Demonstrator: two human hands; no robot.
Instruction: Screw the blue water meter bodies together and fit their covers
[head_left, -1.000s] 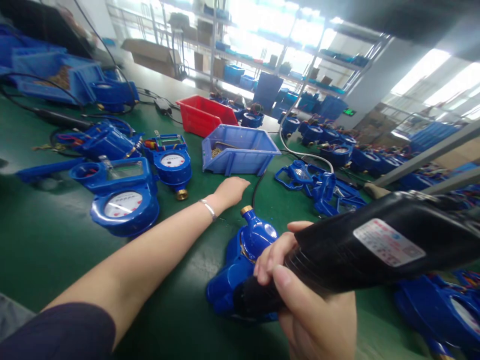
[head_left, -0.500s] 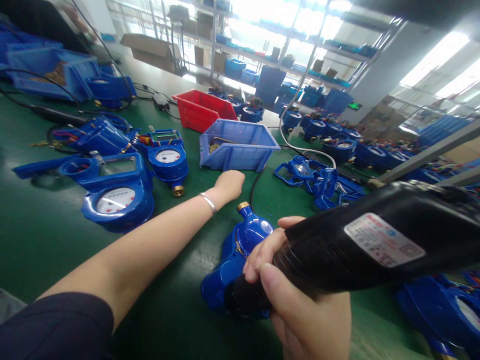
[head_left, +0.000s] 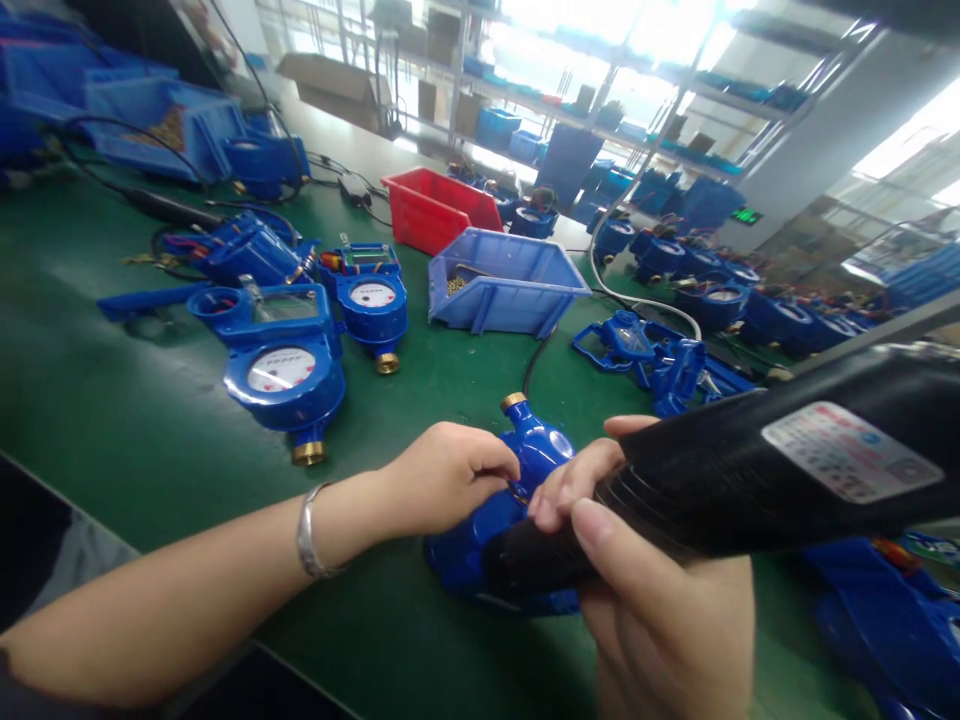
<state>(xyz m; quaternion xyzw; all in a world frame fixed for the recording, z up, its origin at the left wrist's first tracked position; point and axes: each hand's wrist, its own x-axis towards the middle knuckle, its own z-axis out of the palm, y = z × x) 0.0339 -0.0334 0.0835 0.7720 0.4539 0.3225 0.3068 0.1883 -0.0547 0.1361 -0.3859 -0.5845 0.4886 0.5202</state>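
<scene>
A blue water meter (head_left: 536, 445) with a brass threaded end lies on the green table in front of me, its dial not in sight. At its left side is my left hand (head_left: 450, 478), thumb and fingers pinched together at the meter's middle. Whatever sits between those fingertips is hidden. My right hand (head_left: 645, 570) is wrapped around the front of a black electric screwdriver (head_left: 697, 480), held slanting across the meter. The screwdriver's dark nose covers part of the blue body, and its tip cannot be made out.
Behind the meter stands a light blue bin (head_left: 510, 285) with small brass-coloured pieces, beside a red bin (head_left: 439, 210). Assembled water meters (head_left: 289, 375) lie at left. Blue plastic frames (head_left: 637, 350) lie at right, with a row of meters (head_left: 720, 290) beyond.
My left hand has come back from the front of the light blue bin to the meter, fingers pinched. My right hand still holds the screwdriver over the meter. The view has shifted left.
</scene>
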